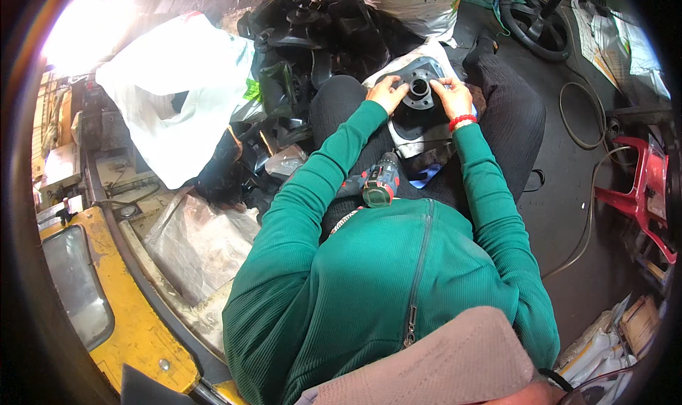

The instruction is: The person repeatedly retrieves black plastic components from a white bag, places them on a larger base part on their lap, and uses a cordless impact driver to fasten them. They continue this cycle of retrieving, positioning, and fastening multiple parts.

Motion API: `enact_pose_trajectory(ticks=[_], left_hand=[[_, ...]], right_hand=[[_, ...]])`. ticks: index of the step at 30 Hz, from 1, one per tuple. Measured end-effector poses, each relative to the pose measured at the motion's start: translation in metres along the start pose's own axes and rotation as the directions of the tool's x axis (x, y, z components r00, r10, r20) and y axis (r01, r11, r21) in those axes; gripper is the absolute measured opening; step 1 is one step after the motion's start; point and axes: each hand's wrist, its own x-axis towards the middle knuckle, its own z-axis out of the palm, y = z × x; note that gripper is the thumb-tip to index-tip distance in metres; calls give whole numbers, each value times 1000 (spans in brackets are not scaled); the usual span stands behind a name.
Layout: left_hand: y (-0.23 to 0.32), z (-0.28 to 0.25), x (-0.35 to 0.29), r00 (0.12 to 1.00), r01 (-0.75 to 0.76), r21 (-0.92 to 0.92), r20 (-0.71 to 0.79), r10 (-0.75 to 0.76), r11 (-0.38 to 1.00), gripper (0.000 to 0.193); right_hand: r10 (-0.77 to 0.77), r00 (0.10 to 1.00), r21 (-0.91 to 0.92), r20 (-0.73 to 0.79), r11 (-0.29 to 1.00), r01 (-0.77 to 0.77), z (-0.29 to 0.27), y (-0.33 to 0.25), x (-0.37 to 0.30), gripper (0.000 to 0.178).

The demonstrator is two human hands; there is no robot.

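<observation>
A black moulded plastic part rests between my knees, on a white sack. On top of it sits a grey round flange with holes around its rim and a dark, raised collar in the middle. My left hand pinches the flange's left side, thumb against the collar. At its right side my right hand, with a red bracelet at the wrist, grips with bent fingers. A cordless drill lies in my lap, close to my belly.
Black plastic parts are heaped beyond my left knee, beside a large white bag. A yellow machine frame stands at the left. To the right are a red plastic stool, a loose cable and a black wheel.
</observation>
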Motion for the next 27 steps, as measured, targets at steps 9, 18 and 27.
enact_pose_trajectory(ticks=[9,18,27], left_hand=[[-15,14,13,941,-277,264,-121,316,924,44],[37,-48,-51,942,-326,431,74,328,841,49],[21,-46,-193,950,-303,698,274,150,648,80]], right_hand=[[181,963,-213,198,967,-138,-27,-8,-2,42],[338,893,602,298,659,-451,-49,-1,-13,30],[4,812,809,584,78,-582,-57,-43,-69,39]])
